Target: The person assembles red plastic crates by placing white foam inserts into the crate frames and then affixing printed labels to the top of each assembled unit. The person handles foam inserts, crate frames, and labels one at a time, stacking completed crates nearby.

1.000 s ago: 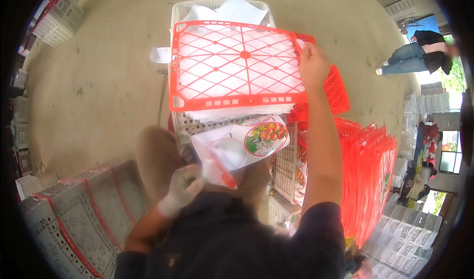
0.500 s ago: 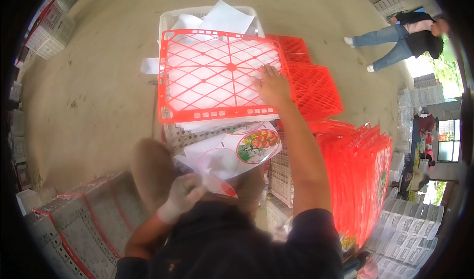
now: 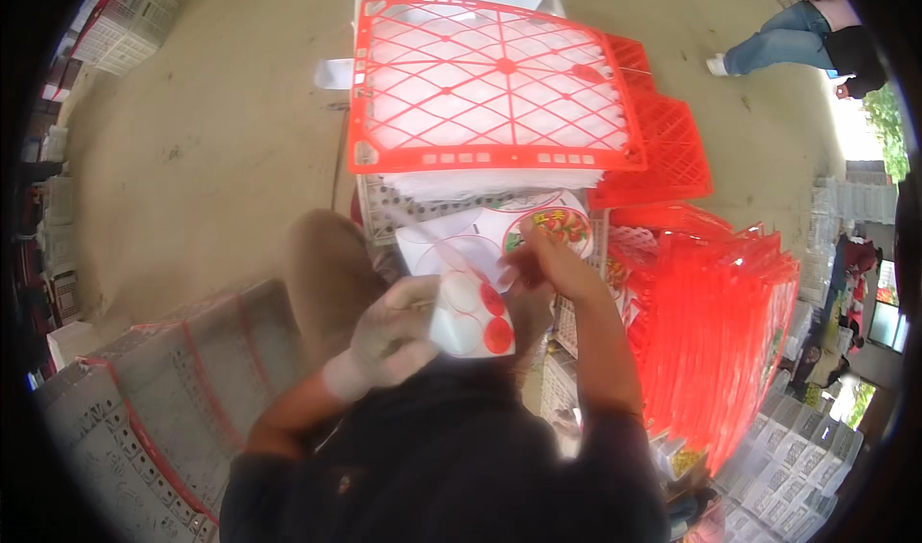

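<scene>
My left hand [image 3: 389,339], in a pale glove, grips a small white sheet with red round stickers [image 3: 473,317] above my lap. My right hand [image 3: 549,263] is just to the right of that sheet, bare, its fingers bent and apart, slightly blurred, with nothing visible in them. Beneath it lies a large white printed sheet [image 3: 432,239] with round food pictures. Beyond both hands, a red plastic lattice panel [image 3: 506,66] rests on a stack of white sheets [image 3: 499,184]. A red oval patch [image 3: 588,73] shows near the panel's right side.
A pale plastic crate [image 3: 373,195] supports the stack. Red lattice panels [image 3: 706,332] stand in a dense row at right; more red lattice [image 3: 672,144] lies behind them. Grey crates [image 3: 154,380] are at left. A person in jeans [image 3: 783,44] stands at the far right.
My right hand has left the red panel and come back toward my lap. My left hand has risen with the sticker sheet. The view has shifted, and the red oval patch now shows.
</scene>
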{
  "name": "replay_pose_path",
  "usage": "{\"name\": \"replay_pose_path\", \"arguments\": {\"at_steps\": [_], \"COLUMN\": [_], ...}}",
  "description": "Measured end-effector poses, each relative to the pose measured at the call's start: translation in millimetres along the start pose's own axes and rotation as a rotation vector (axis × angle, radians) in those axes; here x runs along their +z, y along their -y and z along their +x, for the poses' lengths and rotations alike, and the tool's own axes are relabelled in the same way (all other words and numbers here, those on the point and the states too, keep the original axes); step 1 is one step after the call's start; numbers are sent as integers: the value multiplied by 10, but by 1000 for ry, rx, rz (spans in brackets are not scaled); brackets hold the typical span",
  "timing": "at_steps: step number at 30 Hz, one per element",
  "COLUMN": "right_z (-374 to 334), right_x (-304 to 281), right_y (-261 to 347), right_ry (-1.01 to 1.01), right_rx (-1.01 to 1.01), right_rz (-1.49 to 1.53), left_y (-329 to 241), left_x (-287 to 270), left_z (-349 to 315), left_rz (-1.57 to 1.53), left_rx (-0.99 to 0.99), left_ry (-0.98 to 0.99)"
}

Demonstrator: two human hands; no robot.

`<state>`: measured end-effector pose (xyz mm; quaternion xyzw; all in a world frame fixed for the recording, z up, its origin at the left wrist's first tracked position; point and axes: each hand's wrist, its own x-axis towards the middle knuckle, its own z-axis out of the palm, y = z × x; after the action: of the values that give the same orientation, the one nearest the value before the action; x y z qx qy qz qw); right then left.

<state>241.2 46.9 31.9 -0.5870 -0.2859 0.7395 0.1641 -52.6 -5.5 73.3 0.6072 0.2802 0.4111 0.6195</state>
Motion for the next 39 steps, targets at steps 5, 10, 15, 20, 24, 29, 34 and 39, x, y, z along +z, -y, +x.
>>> {"name": "replay_pose_path", "arguments": {"at_steps": [5,10,15,20,24,29,34,39], "right_z": [93,54,-107,-126,-165,-223,-274,-110], "right_x": [435,442,680,947,1000,757,755,815], "right_y": [-203,88,211,64,82,274,191,113], "right_ry": [343,322,-129,-341,-562,-235,-222,-196], "right_rx": [-244,-464,-439,-546,-815,-1082,-932,-974], "right_rz": [755,603,487,344,-341,-668,-735,-730], "left_y": [186,273,76,-175,-55,-5,97,120], "left_x": [-84,-99,-124,-78,-143,-187,-267,-339], "left_z": [-109,-207,-187,276,211,158,179,125], "left_rz": [31,47,-523,-403,-301,-263,-61,-172], "left_rx": [35,82,-609,-438,-466,-453,-287,-358], "left_ry": [224,325,85,-165,-226,-189,-21,-23]}}
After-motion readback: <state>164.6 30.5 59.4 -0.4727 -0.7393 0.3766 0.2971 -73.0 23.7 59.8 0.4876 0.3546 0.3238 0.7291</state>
